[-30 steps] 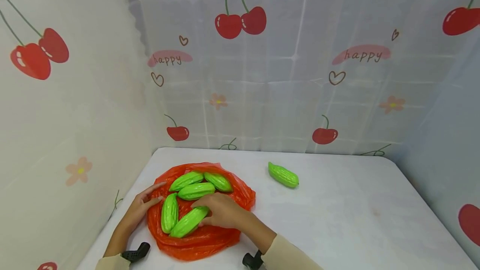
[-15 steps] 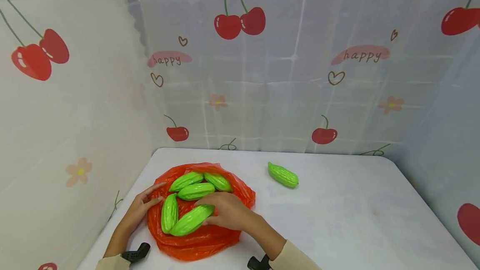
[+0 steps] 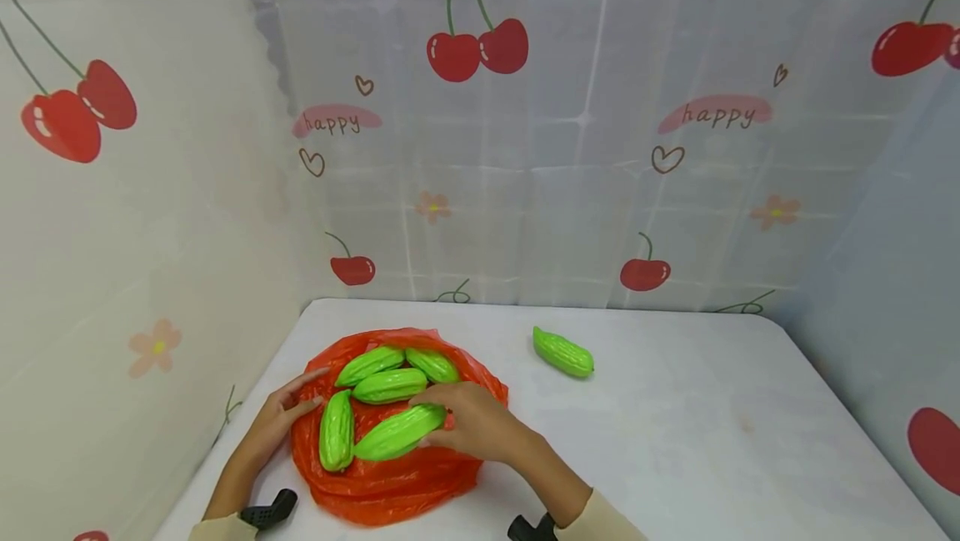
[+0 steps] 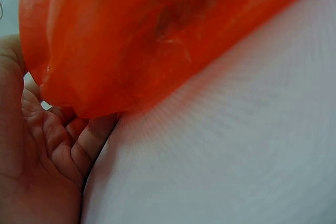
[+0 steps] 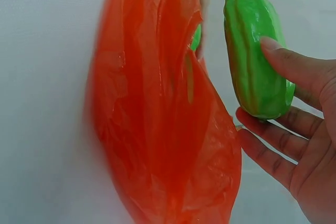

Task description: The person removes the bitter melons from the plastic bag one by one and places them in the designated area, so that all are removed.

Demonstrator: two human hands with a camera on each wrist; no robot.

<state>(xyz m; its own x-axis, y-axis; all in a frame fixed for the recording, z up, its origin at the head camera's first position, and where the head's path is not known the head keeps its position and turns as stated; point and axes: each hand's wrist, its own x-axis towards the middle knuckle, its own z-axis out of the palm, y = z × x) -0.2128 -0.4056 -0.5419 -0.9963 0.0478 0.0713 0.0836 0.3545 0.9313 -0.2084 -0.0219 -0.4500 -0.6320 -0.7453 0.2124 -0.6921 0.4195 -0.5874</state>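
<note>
A red-orange plastic bag [image 3: 386,499] lies open on the table with several bright green toy-like bitter melons in its mouth. My right hand [image 3: 483,423] pinches one bitter melon [image 3: 401,434] at its right end, over the bag's mouth; thumb and fingers lie on either side of it in the right wrist view. At the bag's left rim, my left hand [image 3: 281,416] holds the plastic, and in the left wrist view its fingers pass partly behind the red film. Another bitter melon [image 3: 337,433] lies inside near the left rim, and the others are grouped toward the back.
A single bitter melon [image 3: 562,353] rests outside the bag on the white table [image 3: 675,433], toward the back. A curtain [image 3: 540,191] printed with cherries hangs behind the table, and similar sheets line the left and right sides.
My right hand has lifted the gripped bitter melon and moved it rightward and slightly up in the head view, away from the melon at the left rim. The left hand stays at the bag's rim.
</note>
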